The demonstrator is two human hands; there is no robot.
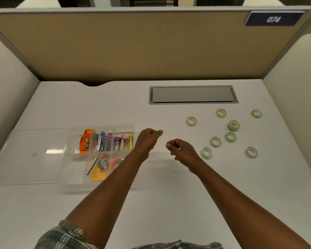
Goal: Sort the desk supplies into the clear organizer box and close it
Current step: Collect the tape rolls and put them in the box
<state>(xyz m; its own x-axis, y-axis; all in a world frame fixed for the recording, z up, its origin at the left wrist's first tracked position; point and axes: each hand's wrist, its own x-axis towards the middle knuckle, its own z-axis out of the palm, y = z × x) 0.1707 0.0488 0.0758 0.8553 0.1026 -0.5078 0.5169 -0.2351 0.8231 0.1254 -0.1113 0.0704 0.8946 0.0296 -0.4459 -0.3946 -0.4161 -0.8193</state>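
Both hands hover curled and empty over the table [169, 203]: left grip [147, 139] just right of the open organizer box [70, 141], right grip [182, 150] beside the scattered tape rolls [215, 141].

Clear glossy plastic organizer box [74, 141] on a smooth matt white desk [151, 203]; fabric-covered partition [133, 47].

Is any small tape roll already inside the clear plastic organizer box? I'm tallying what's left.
Yes, a red-rimmed tape roll lies in the clear organizer box; eight others sit on the white desk.
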